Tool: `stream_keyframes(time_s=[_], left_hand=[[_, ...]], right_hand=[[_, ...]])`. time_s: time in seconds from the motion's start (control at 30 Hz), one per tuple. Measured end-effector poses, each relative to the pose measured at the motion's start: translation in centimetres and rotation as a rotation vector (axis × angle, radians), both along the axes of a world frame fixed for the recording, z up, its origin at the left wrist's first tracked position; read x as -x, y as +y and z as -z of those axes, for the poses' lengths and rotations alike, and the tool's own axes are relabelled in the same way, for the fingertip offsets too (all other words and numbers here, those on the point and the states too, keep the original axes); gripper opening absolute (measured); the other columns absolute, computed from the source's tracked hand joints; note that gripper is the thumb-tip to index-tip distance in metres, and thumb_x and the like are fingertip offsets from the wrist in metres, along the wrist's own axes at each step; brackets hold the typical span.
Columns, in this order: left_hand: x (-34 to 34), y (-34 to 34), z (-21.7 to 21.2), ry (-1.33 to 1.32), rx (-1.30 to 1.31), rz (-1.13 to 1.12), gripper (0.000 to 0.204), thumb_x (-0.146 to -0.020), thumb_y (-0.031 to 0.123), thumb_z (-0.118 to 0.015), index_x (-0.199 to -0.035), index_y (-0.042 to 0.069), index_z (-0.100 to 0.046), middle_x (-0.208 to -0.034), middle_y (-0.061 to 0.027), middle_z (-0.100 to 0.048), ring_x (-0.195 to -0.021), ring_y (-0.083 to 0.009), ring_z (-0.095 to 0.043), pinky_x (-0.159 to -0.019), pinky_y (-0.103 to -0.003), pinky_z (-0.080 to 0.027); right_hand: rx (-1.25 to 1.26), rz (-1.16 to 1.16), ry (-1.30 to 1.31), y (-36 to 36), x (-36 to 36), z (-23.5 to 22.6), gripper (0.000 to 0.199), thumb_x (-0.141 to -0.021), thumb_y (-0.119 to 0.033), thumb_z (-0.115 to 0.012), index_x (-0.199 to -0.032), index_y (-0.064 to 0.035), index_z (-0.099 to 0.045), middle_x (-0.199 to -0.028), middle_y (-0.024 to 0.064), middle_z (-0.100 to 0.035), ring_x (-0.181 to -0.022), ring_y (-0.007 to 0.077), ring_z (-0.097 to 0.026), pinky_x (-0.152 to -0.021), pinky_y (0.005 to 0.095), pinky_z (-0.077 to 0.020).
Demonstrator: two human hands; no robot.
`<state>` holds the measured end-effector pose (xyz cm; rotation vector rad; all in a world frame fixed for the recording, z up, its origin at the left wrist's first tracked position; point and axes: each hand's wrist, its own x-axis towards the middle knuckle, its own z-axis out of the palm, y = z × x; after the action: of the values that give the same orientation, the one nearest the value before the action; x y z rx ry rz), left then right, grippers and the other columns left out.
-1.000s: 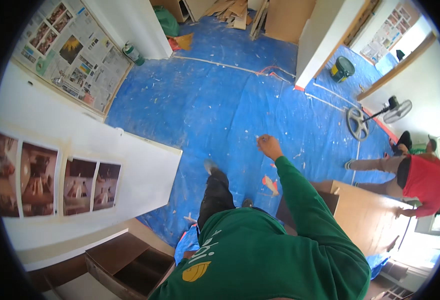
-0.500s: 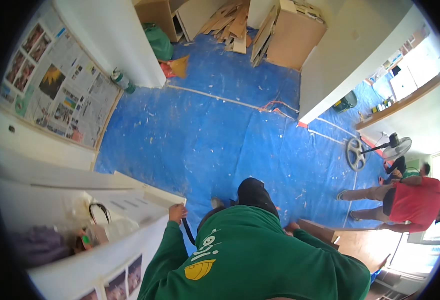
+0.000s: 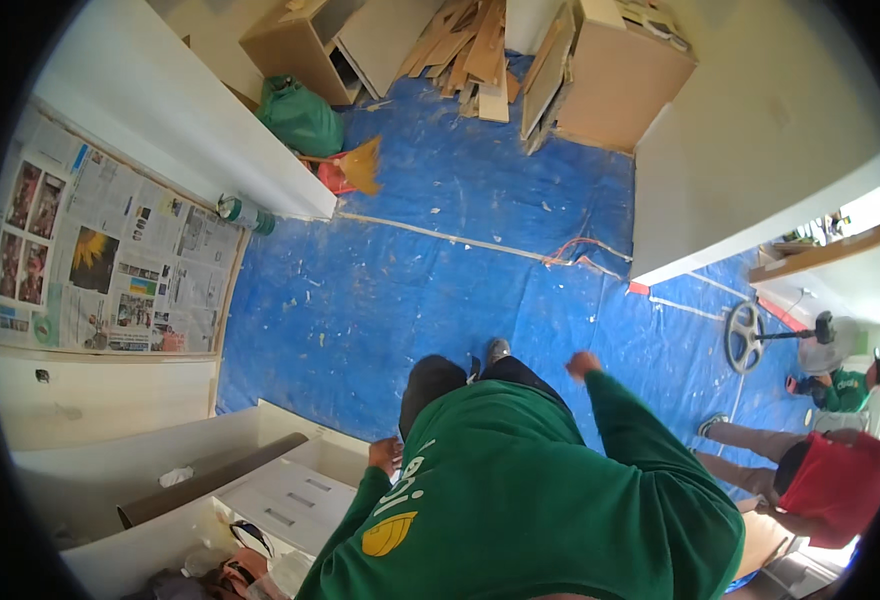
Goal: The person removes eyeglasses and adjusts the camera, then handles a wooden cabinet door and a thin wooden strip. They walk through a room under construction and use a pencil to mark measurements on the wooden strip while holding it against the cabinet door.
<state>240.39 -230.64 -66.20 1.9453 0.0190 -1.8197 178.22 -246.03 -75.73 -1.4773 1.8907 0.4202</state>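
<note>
My left hand (image 3: 384, 456) is low on the left, beside the near corner of a white cabinet (image 3: 345, 448). Its fingers are curled; whatever they hold, if anything, is hidden. Out in front of my body, my right hand (image 3: 584, 365) is raised over the blue floor sheet (image 3: 430, 300). It is small and smeared, so how its fingers lie is unclear, and no object shows in it. Both arms are in green sleeves. One of my shoes (image 3: 498, 350) shows on the sheet ahead. A brown board or tube (image 3: 210, 480) lies along the cabinet, near a white panel with slots (image 3: 295, 500).
Ahead stand wooden cabinet parts (image 3: 620, 75) and a heap of planks (image 3: 475, 60). A green bag (image 3: 302, 118) and a broom head (image 3: 362, 165) are by the left wall. On the right are a fan (image 3: 745, 337), a person in red (image 3: 835, 488) and a seated person in green (image 3: 848, 388).
My right hand has moved forward, away from the wooden panel on the right. My left hand has shifted slightly down and right; the black strap-like thing under it no longer shows. The view has shifted.
</note>
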Motion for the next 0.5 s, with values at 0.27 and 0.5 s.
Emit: stream_keyframes(time_s=[0.27, 0.5], left_hand=[[3.0, -7.8, 1.6, -0.452, 0.139, 0.801, 0.025, -0.092, 0.034, -0.069, -0.101, 0.012, -0.072, -0.091, -0.0073, -0.071, -0.075, -0.0249, -0.066, -0.067, -0.040, -0.052], [-1.3, -29.8, 7.3, -0.662, 0.592, 1.229, 0.028, -0.088, 0.039, -0.071, -0.094, 0.012, -0.075, -0.085, -0.0075, -0.072, -0.072, -0.0260, -0.066, -0.062, -0.041, -0.050]], right_hand=[[0.645, 0.066, -0.457, -40.5, -9.5, -14.6, 0.031, -0.093, -0.036, -0.063, -0.091, -0.0074, -0.075, -0.088, 0.0172, -0.074, -0.080, 0.0367, -0.072, -0.075, 0.0497, -0.0563], [0.352, -0.269, -0.128, -41.8, -6.7, -4.5, 0.043, -0.096, -0.044, -0.057, -0.098, -0.0057, -0.077, -0.103, 0.0230, -0.074, -0.098, 0.0424, -0.071, -0.088, 0.0569, -0.0547]])
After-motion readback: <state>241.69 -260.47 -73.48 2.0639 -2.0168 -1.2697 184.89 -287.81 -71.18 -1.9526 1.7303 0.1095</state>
